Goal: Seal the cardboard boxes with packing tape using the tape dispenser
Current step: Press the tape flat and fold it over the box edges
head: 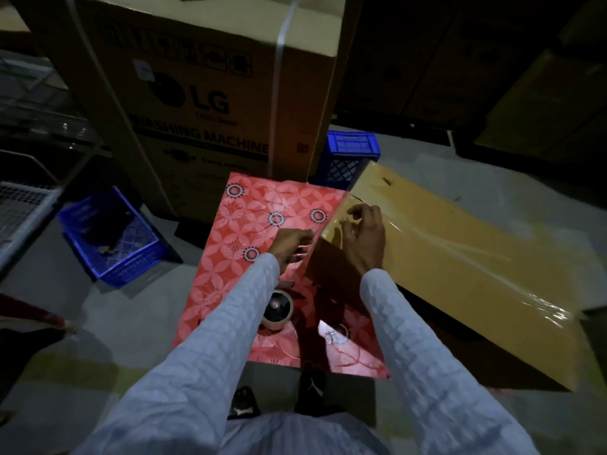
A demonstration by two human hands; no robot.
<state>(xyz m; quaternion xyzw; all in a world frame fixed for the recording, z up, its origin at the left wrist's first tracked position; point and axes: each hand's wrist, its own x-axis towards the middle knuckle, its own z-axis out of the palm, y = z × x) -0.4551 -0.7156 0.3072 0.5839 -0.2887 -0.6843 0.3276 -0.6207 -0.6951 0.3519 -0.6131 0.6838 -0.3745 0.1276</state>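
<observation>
Fingertips of the right hand and left hand pinch clear packing tape over the flat cardboard box, apparently mid-sealing. Next: press it flat. The tape dispenser rests on the red floral table.

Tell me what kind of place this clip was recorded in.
Probably a dim storeroom or appliance warehouse. A tall strapped LG washing machine carton stands on the concrete floor, blue plastic crates sit beside it, and more cardboard boxes are stacked in the dark at the back.
</observation>
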